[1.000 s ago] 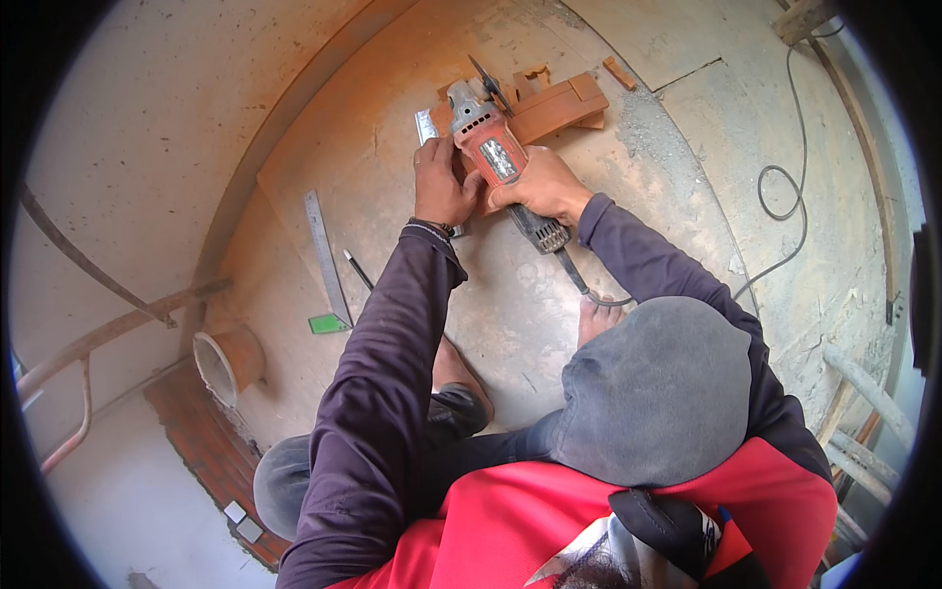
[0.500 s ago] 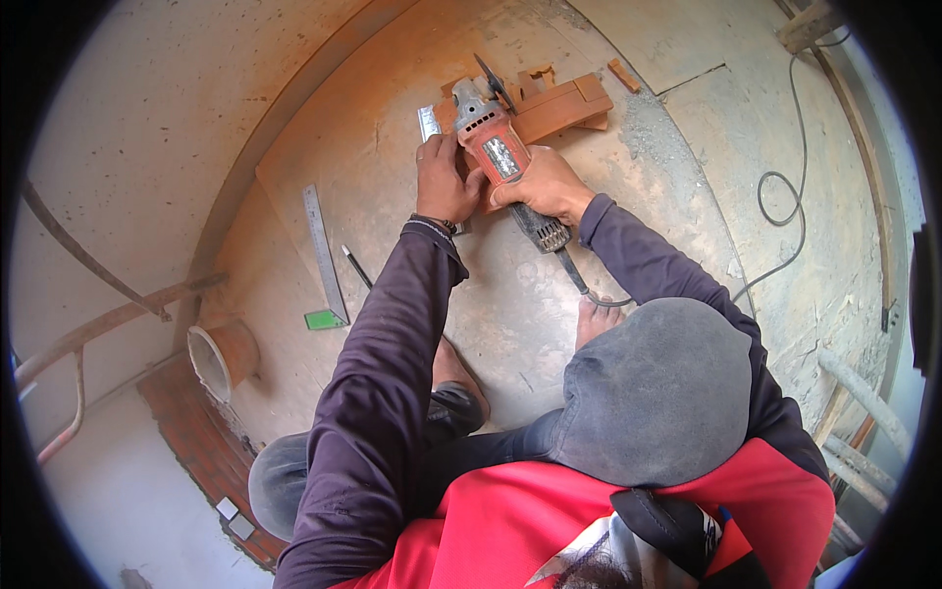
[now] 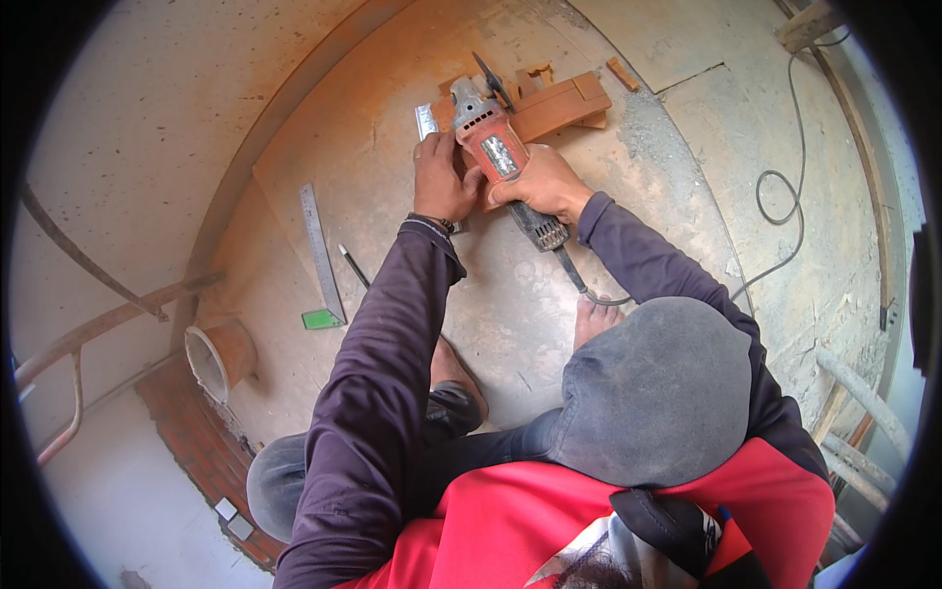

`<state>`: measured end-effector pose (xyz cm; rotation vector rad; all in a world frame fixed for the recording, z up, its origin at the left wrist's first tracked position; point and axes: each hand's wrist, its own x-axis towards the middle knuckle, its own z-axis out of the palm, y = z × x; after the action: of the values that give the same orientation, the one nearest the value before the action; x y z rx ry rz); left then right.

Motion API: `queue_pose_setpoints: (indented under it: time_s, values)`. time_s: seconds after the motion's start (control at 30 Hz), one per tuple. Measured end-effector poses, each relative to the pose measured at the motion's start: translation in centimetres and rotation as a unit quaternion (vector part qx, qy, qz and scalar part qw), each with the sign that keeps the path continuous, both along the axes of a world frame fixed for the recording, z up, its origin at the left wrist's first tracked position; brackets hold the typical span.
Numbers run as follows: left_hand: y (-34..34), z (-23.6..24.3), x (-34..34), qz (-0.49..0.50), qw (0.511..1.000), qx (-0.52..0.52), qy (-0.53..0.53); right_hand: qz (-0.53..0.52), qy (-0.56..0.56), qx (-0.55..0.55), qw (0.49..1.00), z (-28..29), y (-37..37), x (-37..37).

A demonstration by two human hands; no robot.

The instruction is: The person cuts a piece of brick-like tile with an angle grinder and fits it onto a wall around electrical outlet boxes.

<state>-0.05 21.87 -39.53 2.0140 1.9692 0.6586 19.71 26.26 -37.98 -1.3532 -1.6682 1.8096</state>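
My right hand (image 3: 543, 185) is wrapped round the red body of an angle grinder (image 3: 496, 147), whose grey head points away from me. Its dark disc (image 3: 493, 80) stands on edge beside an orange-brown brick (image 3: 561, 108). On the grinder's left side, my left hand (image 3: 445, 179) is closed, with its fingers curled down and its thumb toward the tool. What these fingers hold is hidden, though a silver metal strip (image 3: 425, 120) and orange-brown material show around them. Smaller orange-brown pieces (image 3: 535, 77) lie behind the disc.
To the left lie a try square (image 3: 324, 265) with a green handle and a dark pencil-like stick (image 3: 353, 265). A clay-coloured pot (image 3: 234, 355) rests on its side farther left. The grinder's cord (image 3: 785, 201) loops across the right. My bare feet (image 3: 595, 319) are close below the tool.
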Motion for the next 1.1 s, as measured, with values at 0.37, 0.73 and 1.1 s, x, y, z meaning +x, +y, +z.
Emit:
queue_pose_setpoints:
  time_s: [0.37,0.73,1.1]
  values:
    - [-0.06,-0.2,-0.08,0.004,1.0,0.004,-0.001,-0.002,-0.002,-0.001,1.0,0.38,-0.01,0.0]
    - [-0.12,-0.03,-0.06,-0.001,1.0,0.01,0.001,0.015,-0.016,-0.042,0.999,0.6,0.2,0.03]
    - [-0.17,0.06,-0.14,0.003,1.0,0.014,0.002,0.01,0.001,-0.061,0.998,0.63,0.23,0.15]
